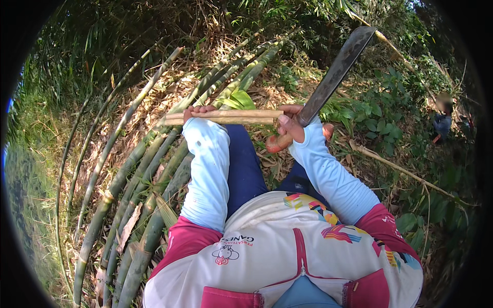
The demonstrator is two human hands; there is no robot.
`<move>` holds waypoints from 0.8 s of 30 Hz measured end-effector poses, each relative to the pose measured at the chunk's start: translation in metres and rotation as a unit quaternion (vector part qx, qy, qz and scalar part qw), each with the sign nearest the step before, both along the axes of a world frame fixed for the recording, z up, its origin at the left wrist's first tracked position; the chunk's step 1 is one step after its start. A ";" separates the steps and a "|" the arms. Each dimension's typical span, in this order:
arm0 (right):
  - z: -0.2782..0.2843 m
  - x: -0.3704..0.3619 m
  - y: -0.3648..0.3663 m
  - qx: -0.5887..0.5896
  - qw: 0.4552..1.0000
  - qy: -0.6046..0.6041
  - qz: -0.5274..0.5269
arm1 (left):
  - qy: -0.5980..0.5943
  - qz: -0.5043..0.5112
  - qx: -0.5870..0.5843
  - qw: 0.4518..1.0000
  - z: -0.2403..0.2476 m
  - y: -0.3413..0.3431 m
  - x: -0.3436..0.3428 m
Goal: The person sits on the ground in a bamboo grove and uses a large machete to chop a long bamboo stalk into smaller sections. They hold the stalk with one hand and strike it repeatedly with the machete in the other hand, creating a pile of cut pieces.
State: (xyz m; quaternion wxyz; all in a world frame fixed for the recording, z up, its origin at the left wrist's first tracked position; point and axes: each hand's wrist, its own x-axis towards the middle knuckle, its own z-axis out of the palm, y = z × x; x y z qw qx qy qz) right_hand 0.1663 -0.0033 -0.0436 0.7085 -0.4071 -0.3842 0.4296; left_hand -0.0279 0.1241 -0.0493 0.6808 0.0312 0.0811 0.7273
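Note:
Two pale tan sticks (241, 117), which look like split bamboo, lie level and side by side in front of me. My left hand (200, 111) is closed around their left end. My right hand (292, 125) pinches near their right end and also grips a machete (336, 77). The machete's wide dark blade slants up to the right. Its curved reddish-brown handle (278, 143) shows below the right hand. Pale blue sleeves cover both my forearms.
Long green bamboo poles (123, 177) lie in a pile to my left. A green leaf (240, 100) lies behind the sticks. Dry leaves litter the ground, leafy plants (382, 110) grow at right, and a thin branch (405, 172) crosses there. Another person (442, 123) is far right.

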 end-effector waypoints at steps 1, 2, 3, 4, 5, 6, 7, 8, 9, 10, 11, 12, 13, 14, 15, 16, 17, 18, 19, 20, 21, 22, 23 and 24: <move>0.000 0.000 0.001 -0.004 1.000 0.012 0.003 | 0.023 0.022 -0.015 0.999 0.002 -0.003 0.001; 0.001 0.000 0.001 -0.008 1.000 0.023 0.006 | 0.044 0.023 -0.019 0.999 0.005 -0.006 0.000; 0.003 0.001 0.000 -0.011 0.999 0.034 0.005 | 0.064 0.019 -0.022 0.998 0.010 -0.011 0.001; 0.006 0.002 -0.001 -0.011 0.999 0.052 0.005 | 0.084 0.017 -0.025 0.996 0.014 -0.015 0.001; 0.010 0.002 -0.002 -0.011 0.997 0.071 0.004 | 0.118 0.006 -0.021 0.993 0.019 -0.019 0.000; 0.012 0.002 -0.003 -0.011 0.996 0.090 0.005 | 0.153 -0.004 -0.017 0.988 0.023 -0.023 -0.005; 0.012 0.004 -0.002 -0.005 0.996 0.093 -0.002 | 0.187 -0.014 -0.013 0.982 0.025 -0.025 -0.011; 0.012 0.006 0.000 0.000 0.995 0.095 -0.008 | 0.200 -0.045 0.000 0.979 0.025 -0.025 -0.019; 0.013 0.007 0.002 0.006 0.995 0.097 -0.013 | 0.214 -0.058 0.001 0.975 0.037 -0.033 -0.022; 0.014 0.007 0.002 0.008 0.993 0.117 -0.013 | 0.248 -0.076 0.019 0.966 0.034 -0.033 -0.033; 0.016 0.008 0.004 0.010 0.991 0.136 -0.011 | 0.281 -0.093 0.037 0.954 0.031 -0.032 -0.048; 0.019 0.007 0.005 0.011 0.988 0.156 -0.003 | 0.312 -0.126 0.061 0.940 0.040 -0.041 -0.063; 0.018 0.008 0.007 0.020 0.986 0.167 0.009 | 0.313 -0.129 0.062 0.939 0.042 -0.052 -0.077; 0.018 0.012 0.008 0.030 0.983 0.179 0.025 | 0.359 -0.148 0.090 0.917 0.042 -0.051 -0.097; 0.020 0.014 0.005 0.022 0.982 0.186 0.011 | 0.408 -0.160 0.106 0.893 0.041 -0.053 -0.120; 0.022 0.022 0.001 0.035 0.983 0.180 0.001 | 0.497 -0.103 0.042 0.861 0.050 -0.063 -0.121; 0.023 0.030 -0.007 0.036 0.985 0.165 -0.033 | 0.524 -0.095 0.057 0.844 0.047 -0.063 -0.133; 0.020 0.037 -0.006 0.022 0.988 0.145 -0.047 | 0.525 -0.068 0.052 0.847 0.048 -0.069 -0.158; 0.012 0.048 -0.006 0.027 0.990 0.139 -0.023 | 0.513 -0.031 0.034 0.857 0.050 -0.074 -0.179; 0.014 0.047 -0.008 0.022 0.992 0.115 -0.037 | 0.543 0.017 0.010 0.839 0.052 -0.082 -0.199; 0.009 0.054 -0.005 0.023 0.994 0.102 -0.041 | 0.567 0.072 -0.029 0.820 0.052 -0.088 -0.223; 0.013 0.053 -0.009 0.007 0.994 0.085 -0.070 | 0.552 0.098 -0.058 0.826 0.047 -0.094 -0.242; 0.012 0.054 -0.011 -0.003 0.994 0.077 -0.072 | 0.536 0.122 -0.084 0.831 0.038 -0.101 -0.263; 0.016 0.049 -0.013 -0.022 0.995 0.074 -0.067 | 0.492 0.140 -0.107 0.853 0.027 -0.110 -0.288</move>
